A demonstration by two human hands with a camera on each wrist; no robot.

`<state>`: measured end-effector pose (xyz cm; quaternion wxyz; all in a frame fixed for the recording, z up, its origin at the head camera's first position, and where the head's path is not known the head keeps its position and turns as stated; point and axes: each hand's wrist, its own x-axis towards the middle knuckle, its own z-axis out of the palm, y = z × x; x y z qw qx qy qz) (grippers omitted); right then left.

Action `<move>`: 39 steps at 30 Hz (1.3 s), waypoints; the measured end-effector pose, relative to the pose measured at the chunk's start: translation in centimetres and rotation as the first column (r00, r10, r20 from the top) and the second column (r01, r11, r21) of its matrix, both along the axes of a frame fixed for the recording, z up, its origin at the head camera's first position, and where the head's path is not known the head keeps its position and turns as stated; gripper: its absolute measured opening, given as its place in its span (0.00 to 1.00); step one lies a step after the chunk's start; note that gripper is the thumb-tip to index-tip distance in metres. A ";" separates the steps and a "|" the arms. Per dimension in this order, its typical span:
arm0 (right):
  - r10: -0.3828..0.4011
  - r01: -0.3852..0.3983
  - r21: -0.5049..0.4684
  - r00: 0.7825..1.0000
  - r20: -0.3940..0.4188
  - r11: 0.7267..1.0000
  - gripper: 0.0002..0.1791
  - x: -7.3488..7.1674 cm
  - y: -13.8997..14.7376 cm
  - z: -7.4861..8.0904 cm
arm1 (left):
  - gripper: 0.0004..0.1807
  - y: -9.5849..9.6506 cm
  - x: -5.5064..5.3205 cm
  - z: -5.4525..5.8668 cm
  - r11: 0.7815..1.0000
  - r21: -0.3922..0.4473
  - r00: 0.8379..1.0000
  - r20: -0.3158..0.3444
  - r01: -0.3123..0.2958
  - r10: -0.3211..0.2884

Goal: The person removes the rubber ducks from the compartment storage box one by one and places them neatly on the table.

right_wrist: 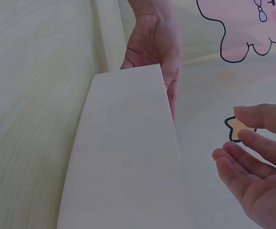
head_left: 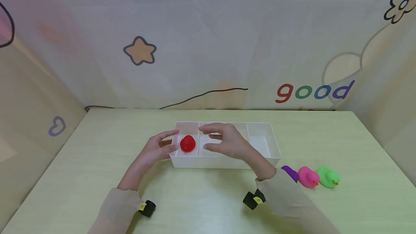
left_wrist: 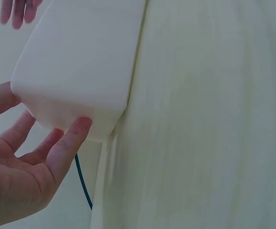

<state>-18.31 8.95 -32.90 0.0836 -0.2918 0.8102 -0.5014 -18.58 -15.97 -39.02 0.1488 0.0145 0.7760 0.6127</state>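
A long white box with several compartments lies crosswise on the table. In its left compartment sits a rounded red toy, its details hard to make out. My left hand touches the left end of the box; in the left wrist view its spread fingers rest on the end wall. Over the middle of the box hovers my right hand, fingers loosely bent, thumb apart, holding nothing. The right wrist view also shows that hand beside the box's long wall.
Right of the box, a pink toy duck and a green toy duck stand side by side. A purple toy is partly covered by my right sleeve. Behind the table hangs a printed cloth.
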 end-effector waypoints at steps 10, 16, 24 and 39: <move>-0.008 0.003 0.049 0.995 0.095 0.999 0.27 -1.9 -4.1 -1.0 | 0.28 -0.1 0.1 0.1 1.000 0.006 1.000 -0.001 0.013 -0.013; -0.051 0.039 0.089 0.989 0.139 0.995 0.27 -2.7 -5.8 -1.6 | 0.29 -0.2 0.0 0.0 0.999 0.037 1.000 0.004 0.026 -0.026; -0.067 0.046 0.234 0.994 0.082 0.971 0.21 -3.4 -7.4 -2.1 | 0.30 -0.2 0.1 0.0 0.997 0.069 0.999 -0.011 0.046 -0.045; -0.050 0.173 0.576 0.974 -0.223 0.799 0.03 -2.7 -9.9 -1.7 | 0.31 -0.2 0.0 0.0 0.994 0.098 0.999 -0.011 0.044 -0.043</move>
